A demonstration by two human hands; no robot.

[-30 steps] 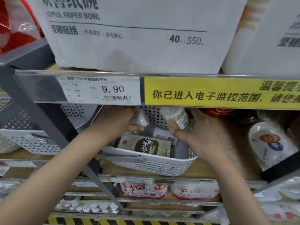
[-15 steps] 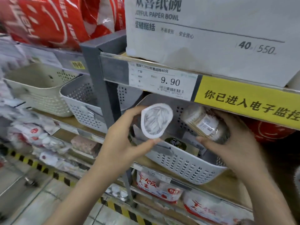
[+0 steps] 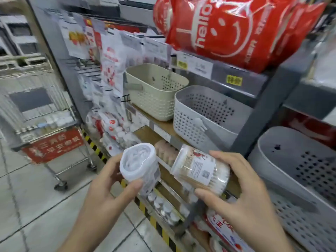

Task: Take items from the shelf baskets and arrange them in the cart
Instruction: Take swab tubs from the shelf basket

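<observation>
Left hand (image 3: 101, 190) wraps a white-lidded tub (image 3: 140, 168), right hand (image 3: 241, 195) grips a cotton swab tub (image 3: 200, 170) — both look light, rigid, slick-wrapped, so holding round the middle seems safest.

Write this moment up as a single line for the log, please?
left hand: holds white-lidded tub | right hand: holds cotton swab tub | both clear of shelf baskets | cart: ahead-left, not reached
</observation>
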